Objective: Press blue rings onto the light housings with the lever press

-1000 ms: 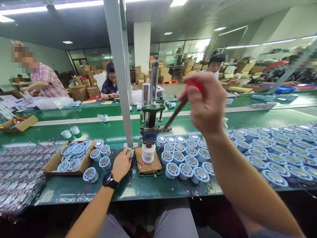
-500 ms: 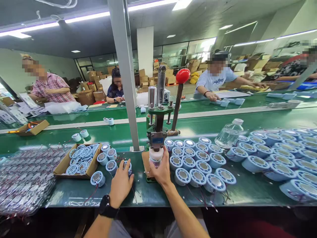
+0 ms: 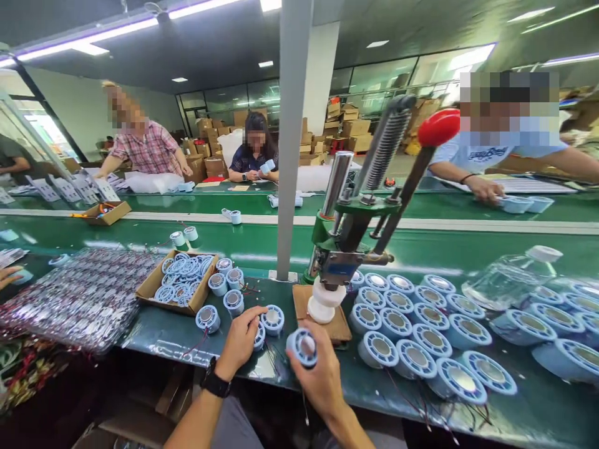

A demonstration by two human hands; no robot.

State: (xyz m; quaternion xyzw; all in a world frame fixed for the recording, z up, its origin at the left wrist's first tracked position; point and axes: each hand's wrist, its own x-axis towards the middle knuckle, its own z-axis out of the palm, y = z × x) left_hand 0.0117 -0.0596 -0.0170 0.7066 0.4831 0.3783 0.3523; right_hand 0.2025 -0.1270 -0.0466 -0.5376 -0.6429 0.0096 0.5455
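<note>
The lever press stands just beyond the right fingers, with its red-knobbed lever slanting up to their right; a careless lift could bump the held piece against the brown base board under it. The rows of pale-blue round housings to the right of those fingers could be jostled if the right forearm swung wide. The held housing, between the right thumb and fingers, could slip if the grip sits too near its rim. Its thin wire lead, dangling below them, might snag on something.

Both bare forearms reach up from the lower edge, the left with a black watch well behind its fingers. The right hand has its thumb at the housing's lower left and its fingers over the upper right, narrowed around it, the disc face tilted toward the wearer. The left hand is back-up, its bent fingers at two standing housings; whether they grip or merely touch, I cannot tell.
</note>
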